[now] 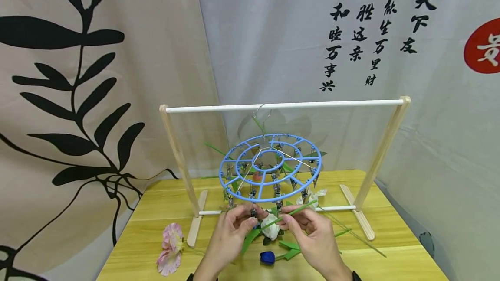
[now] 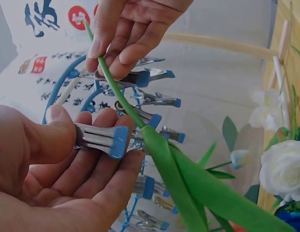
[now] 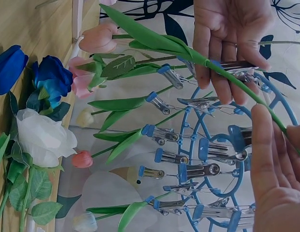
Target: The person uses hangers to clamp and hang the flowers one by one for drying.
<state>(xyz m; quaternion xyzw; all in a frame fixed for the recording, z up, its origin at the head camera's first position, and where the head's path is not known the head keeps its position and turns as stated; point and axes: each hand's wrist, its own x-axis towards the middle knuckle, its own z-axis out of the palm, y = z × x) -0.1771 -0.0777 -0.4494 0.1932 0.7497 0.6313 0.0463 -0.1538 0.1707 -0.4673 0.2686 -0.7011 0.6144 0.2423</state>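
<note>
In the left wrist view, my left hand [image 2: 67, 169] pinches a metal clip with blue tips [image 2: 104, 140] between thumb and fingers. My right hand [image 1: 314, 233] pinches the upper part of a green artificial flower stem [image 2: 113, 84]. The stem slants across in front of the clip, its broad green leaves [image 2: 181, 179] hanging below. Whether the clip touches the stem, I cannot tell. Which bloom belongs to this stem is unclear. Both hands are under the front edge of a blue round clip hanger [image 1: 269, 183], which carries many metal clips.
The hanger hooks onto the white bar [image 1: 332, 104] of a wooden-legged stand. Clips behind hold several tulips, including a pink one [image 3: 82, 159]. On the table [image 1: 144, 224] lie a pink flower [image 1: 170, 248], a blue one [image 1: 267, 258] and a white rose [image 3: 43, 137].
</note>
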